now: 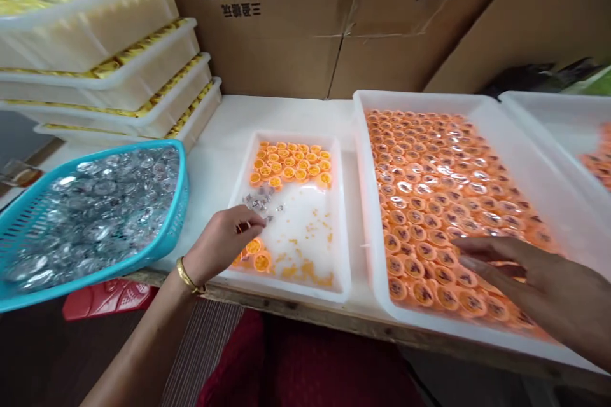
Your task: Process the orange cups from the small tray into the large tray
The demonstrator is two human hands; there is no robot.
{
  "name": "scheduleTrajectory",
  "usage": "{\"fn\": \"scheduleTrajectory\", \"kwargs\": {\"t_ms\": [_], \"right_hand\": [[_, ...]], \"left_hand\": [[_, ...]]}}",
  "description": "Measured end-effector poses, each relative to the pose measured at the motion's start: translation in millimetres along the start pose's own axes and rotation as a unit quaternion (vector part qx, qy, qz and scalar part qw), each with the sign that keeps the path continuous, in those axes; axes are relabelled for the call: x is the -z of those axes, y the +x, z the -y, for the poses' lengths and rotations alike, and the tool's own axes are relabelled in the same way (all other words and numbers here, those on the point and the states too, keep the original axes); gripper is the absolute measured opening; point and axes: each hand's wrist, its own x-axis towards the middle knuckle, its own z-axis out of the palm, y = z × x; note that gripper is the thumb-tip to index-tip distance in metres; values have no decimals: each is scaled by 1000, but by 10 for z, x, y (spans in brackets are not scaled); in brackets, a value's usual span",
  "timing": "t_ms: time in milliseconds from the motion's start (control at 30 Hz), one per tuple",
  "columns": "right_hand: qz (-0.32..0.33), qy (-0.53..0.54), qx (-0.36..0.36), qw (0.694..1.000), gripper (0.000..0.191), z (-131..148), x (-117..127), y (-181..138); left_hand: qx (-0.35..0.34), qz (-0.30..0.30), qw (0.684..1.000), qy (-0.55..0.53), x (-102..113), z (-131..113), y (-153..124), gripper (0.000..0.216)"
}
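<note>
My left hand (228, 243), a gold bracelet at its wrist, is over the small white tray (344, 229) with thumb and forefinger pinched. A small clear, silvery piece (268, 219) shows at its fingertips. Beside it in the tray lies a little pile of similar clear pieces (258, 201). Small orange cups with yellow-orange filling (289, 162) stand at the tray's far end, and a few more (261, 261) are near my left hand. My right hand (522, 280) hovers at the large tray of orange cups (429, 203), fingers apart; whether it touches a cup is unclear.
A blue basket (179, 203) of clear plastic domes stands at the left. Behind it are stacked white trays (138, 86) of yellow pieces. Cardboard boxes (286, 57) line the back. Another white tray (548, 121) is at far right. Orange crumbs (305, 270) lie in the small tray.
</note>
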Motion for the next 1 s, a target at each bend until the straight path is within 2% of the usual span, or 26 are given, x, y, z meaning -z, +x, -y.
{"fn": "scheduleTrajectory", "kwargs": {"t_ms": [100,167,300,467,633,733,833,933,1000], "right_hand": [[58,40,110,991,24,504,-203,-22],[123,49,194,972,25,850,-423,-39],[198,-23,300,933,19,1398,-892,-52],[271,-144,282,909,14,1825,-1341,-54],[264,-167,258,914,9,1952,-1559,-21],[250,-170,255,918,11,1900,-1559,18],[209,-153,266,929,14,1781,-1484,67],[137,-136,299,935,15,1639,-1362,96],[91,-150,322,930,15,1553,-1274,87]], "left_hand": [[-74,122,971,194,-24,29,-105,22],[-96,157,942,280,-112,26,-137,25],[-96,152,906,384,-246,24,-115,22],[-82,138,906,392,-257,57,-62,19],[-74,140,916,368,-284,85,-34,23],[-73,124,923,358,-296,68,-3,26],[-51,75,941,326,-301,14,38,26],[-34,8,974,222,-344,-67,77,26],[-18,-5,995,99,-416,-126,97,25]]}}
